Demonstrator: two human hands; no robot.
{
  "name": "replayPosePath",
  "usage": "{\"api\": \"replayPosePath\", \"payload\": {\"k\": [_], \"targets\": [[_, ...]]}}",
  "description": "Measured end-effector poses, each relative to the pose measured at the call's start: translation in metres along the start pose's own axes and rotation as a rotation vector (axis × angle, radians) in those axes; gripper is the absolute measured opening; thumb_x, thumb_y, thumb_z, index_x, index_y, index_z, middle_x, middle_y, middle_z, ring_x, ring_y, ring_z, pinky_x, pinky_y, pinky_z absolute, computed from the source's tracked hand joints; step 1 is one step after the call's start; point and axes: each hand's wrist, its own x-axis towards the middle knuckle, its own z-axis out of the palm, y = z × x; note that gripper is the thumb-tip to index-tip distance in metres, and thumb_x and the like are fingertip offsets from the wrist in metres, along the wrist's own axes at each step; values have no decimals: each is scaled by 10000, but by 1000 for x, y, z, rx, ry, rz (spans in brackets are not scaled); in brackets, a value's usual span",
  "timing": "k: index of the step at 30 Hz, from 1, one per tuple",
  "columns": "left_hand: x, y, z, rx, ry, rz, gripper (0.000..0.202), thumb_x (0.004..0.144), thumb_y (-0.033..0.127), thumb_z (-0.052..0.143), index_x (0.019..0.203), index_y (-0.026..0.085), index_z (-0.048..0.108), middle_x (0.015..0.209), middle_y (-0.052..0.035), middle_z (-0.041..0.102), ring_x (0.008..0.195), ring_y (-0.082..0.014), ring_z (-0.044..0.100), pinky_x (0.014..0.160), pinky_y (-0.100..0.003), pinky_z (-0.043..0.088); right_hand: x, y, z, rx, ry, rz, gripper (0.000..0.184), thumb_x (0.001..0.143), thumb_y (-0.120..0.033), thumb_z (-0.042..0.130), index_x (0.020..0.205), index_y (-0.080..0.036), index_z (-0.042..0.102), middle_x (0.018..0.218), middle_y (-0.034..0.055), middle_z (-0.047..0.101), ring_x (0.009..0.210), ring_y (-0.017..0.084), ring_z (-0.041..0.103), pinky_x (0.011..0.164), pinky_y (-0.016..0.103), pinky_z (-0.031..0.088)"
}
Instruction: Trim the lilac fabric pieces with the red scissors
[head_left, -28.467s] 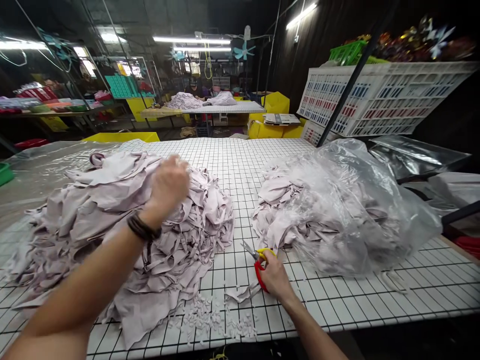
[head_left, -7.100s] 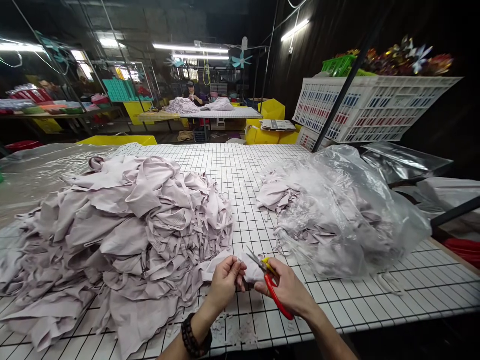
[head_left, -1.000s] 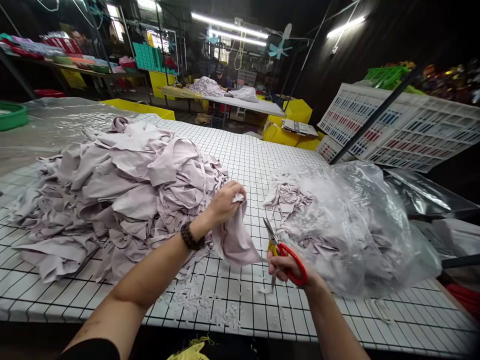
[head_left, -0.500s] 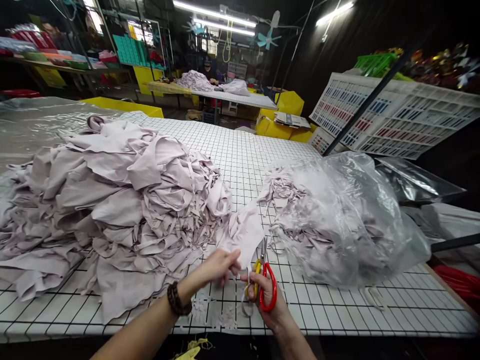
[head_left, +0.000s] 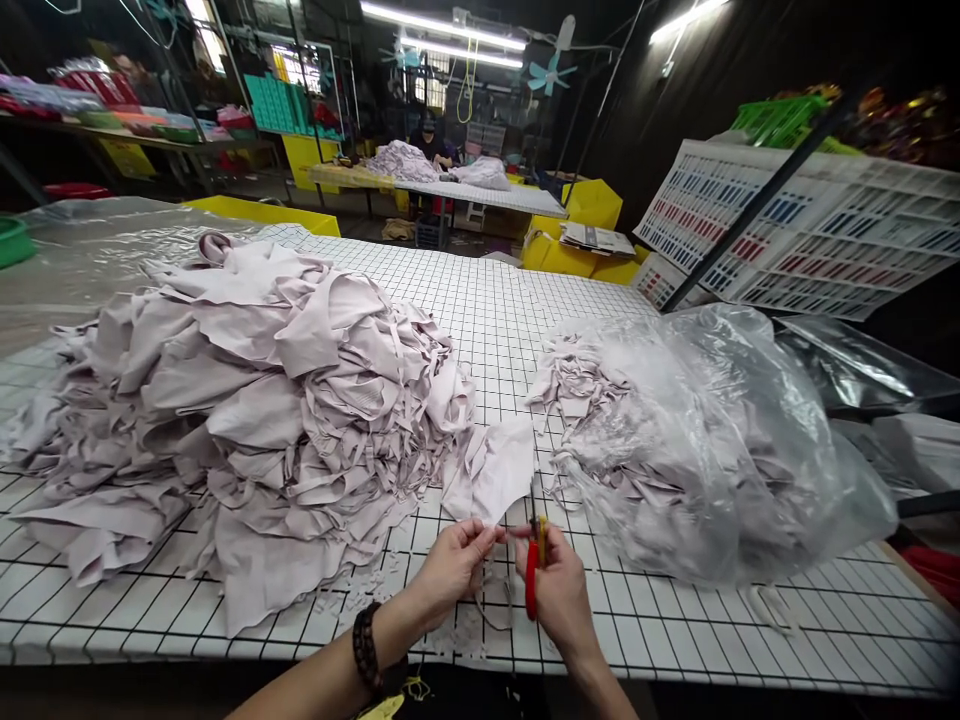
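Note:
My left hand [head_left: 454, 565] pinches the lower edge of a pale lilac fabric piece [head_left: 491, 480] that lies on the gridded table [head_left: 495, 320]. Right beside it, my right hand [head_left: 559, 590] is closed on red-and-yellow scissors [head_left: 534, 565], whose blades point up at the fabric's edge. A big heap of the same lilac fabric [head_left: 247, 400] lies to the left of my hands. To the right, more lilac pieces spill from a clear plastic bag [head_left: 705, 450]. Small fabric offcuts [head_left: 390, 590] litter the table's near edge.
A slotted white crate [head_left: 810, 235] leans at the back right behind a black pole [head_left: 750, 190]. Clear plastic sheeting [head_left: 90, 260] covers the table's far left. Yellow bins [head_left: 570, 250] stand beyond the table. A person works at a distant table [head_left: 450, 185] with more fabric.
My hands have stayed low near the table's front edge. The scissors have turned edge-on and upright, and the fabric piece lies flatter ahead of my left fingers.

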Motion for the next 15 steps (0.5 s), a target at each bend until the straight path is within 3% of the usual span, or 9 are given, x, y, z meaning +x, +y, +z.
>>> {"api": "replayPosePath", "payload": {"k": [2,4,8,11,13,15], "targets": [[-3,-1,-1,-30,-5,26,414,757,507,639,942,145,563,749,19,581,380,-1,194,354,-165,171,10,-5,-1,-29,0,-92,369,762,-381,651,1085,-217,581,795,41,610,705,190,561,633,299,487],[-5,0,-3,-21,11,55,415,751,497,649,932,135,556,805,-12,614,388,-2,246,365,-165,210,20,-8,3,-17,-86,-150,433,731,-357,689,1123,-222,566,824,37,601,743,194,564,661,297,494],[-5,5,-8,89,137,208,392,744,516,642,790,143,532,736,7,578,388,-16,330,370,-177,249,32,-10,20,13,-123,-175,240,734,-331,695,910,-207,587,843,35,620,766,187,578,702,289,484],[-4,8,-13,191,269,383,360,784,497,605,746,148,522,1006,-42,564,404,-1,387,366,-187,307,34,-10,31,85,-88,-171,176,778,-343,656,848,-208,569,798,20,616,727,172,577,702,288,476],[-4,8,-15,195,278,416,339,800,483,587,759,151,533,1148,-68,532,422,-3,428,367,-194,355,34,-9,37,142,-126,-149,199,766,-363,671,826,-212,556,737,-2,597,642,152,554,635,276,469],[-2,8,-14,135,204,376,322,805,482,580,825,163,541,1067,-68,591,427,-32,466,361,-200,382,34,-8,41,180,-193,-103,235,745,-385,690,810,-215,541,686,-19,579,562,135,521,550,260,445]]}}
